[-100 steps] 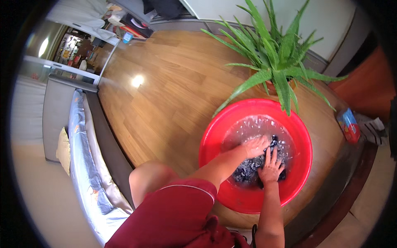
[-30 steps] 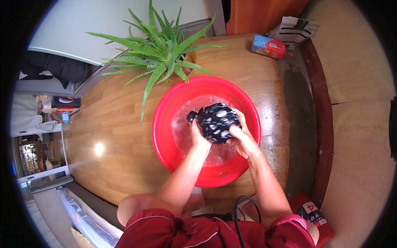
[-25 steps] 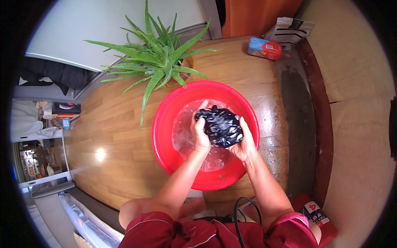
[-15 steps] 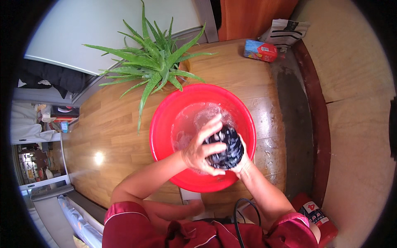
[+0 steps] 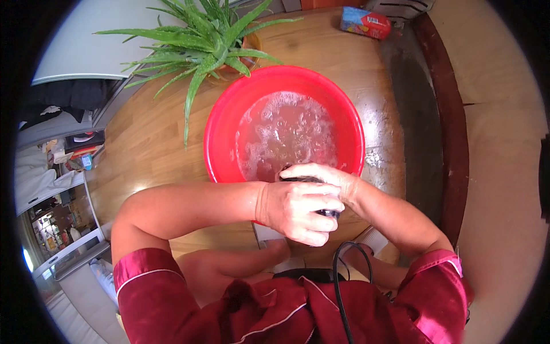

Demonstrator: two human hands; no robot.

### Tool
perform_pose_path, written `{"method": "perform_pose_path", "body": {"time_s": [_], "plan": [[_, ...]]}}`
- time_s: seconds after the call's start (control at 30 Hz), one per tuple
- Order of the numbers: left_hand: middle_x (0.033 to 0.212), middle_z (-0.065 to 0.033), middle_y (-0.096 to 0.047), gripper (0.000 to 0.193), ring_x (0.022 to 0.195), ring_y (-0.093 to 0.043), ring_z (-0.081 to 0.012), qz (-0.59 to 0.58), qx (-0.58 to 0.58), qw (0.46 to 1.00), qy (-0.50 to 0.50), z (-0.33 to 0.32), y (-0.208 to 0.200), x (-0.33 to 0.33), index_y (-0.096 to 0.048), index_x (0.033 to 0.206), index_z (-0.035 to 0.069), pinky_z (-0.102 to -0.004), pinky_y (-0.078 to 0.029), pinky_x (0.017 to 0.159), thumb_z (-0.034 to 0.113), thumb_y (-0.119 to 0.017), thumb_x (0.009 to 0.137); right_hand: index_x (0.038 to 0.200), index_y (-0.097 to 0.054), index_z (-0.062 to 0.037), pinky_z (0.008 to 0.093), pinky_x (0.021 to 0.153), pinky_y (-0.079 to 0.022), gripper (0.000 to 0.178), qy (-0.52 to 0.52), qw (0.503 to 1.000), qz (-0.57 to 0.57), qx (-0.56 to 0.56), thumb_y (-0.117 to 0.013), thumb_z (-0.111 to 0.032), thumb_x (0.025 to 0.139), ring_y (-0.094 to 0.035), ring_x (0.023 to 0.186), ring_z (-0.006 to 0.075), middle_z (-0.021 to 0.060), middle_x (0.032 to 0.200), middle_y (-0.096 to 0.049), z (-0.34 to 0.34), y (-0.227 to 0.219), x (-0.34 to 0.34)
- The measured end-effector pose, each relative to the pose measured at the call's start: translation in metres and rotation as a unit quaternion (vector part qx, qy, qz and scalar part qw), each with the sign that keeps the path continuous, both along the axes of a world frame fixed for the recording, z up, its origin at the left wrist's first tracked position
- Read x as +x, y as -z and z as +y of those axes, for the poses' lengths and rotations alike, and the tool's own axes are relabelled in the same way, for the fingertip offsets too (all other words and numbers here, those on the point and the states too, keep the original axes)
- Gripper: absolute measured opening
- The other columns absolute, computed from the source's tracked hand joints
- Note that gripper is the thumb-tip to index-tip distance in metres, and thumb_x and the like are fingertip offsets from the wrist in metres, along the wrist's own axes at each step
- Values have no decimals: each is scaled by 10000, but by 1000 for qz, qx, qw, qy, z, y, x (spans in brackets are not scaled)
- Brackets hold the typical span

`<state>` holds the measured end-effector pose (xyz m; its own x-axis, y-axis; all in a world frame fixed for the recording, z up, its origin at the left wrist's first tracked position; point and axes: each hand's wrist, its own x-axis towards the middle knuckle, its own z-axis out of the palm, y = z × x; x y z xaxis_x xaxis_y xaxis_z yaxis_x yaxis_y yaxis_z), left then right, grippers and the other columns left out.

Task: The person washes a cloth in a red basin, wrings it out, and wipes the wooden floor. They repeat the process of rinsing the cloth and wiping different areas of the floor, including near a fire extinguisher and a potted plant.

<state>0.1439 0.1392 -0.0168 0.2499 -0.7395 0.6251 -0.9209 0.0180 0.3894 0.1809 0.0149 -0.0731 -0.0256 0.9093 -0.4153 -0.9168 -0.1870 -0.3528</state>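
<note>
Smooth, glossy red plastic basin [image 5: 219, 137], dark cloth [image 5: 303, 179], shiny wood-look floor [image 5: 149, 140], satiny maroon cloth shirt [image 5: 157, 295]

Brightly lit, with white glare on the floor [image 5: 376, 131] (edges curve, corners go black)

Left grip [image 5: 302, 213] curled tight; right grip [image 5: 331, 176] curled beside.

Room: it looked like a lived-in home.
Floor [image 5: 157, 143]: it was laid in warm brown wood.
Plant [image 5: 216, 50]: spiky, green and large, it grew in an orange-brown pot [image 5: 250, 53].
Basin [image 5: 221, 135]: red and round, it stood on the floor and held sudsy water [image 5: 289, 131].
Shirt [image 5: 152, 298]: shiny, dark red and pale-piped, it resembled pyjamas.
Left side: dark fabric [image 5: 70, 94] lay heaped near household clutter [image 5: 83, 143].
</note>
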Motion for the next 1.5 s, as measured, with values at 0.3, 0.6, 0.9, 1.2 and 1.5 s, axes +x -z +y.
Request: {"method": "perform_pose_path", "body": {"time_s": [0.3,0.6,0.9,1.2,1.5], "plan": [[623,-16,-403,153,674,-487,-222,-6,78,994,75,-11,32,-22,-389,543,147,-330,-442,637,231,-507,491,800,-623,-47,298,607,-435,205,-59,987,-104,-105,-626,-236,719,-513,637,117,44,733,-596,26,19,-16],[718,-32,-496,147,741,-528,-238,-53,115,980,154,-8,81,-30,-442,577,141,-373,-446,735,244,-540,613,802,-605,-52,271,547,-430,253,50,968,-128,-208,-658,-286,720,-515,602,111,29,677,-574,15,48,-29],[1156,-159,-499,217,987,-545,-237,429,-227,782,-392,30,51,-2,-446,1028,69,-429,-419,899,158,-514,842,903,-597,-28,238,689,-440,304,374,827,-330,-260,-585,-322,828,-529,758,89,20,803,-598,-19,20,35],[1176,-130,-496,459,983,-549,-195,815,-262,499,-133,11,30,43,-386,1246,47,-350,-481,803,371,-358,922,1108,-537,-54,309,850,-442,444,359,887,-151,-250,-501,-412,847,-587,882,173,79,1006,-605,-131,-35,86],[1399,-190,-174,621,1293,-195,-339,468,330,673,-468,39,140,64,-340,1306,155,-425,-232,1031,413,-570,790,1367,-188,-259,578,974,-245,996,-174,574,-647,-471,-735,-472,562,-99,1254,490,213,1406,-65,-228,90,-2]]}}
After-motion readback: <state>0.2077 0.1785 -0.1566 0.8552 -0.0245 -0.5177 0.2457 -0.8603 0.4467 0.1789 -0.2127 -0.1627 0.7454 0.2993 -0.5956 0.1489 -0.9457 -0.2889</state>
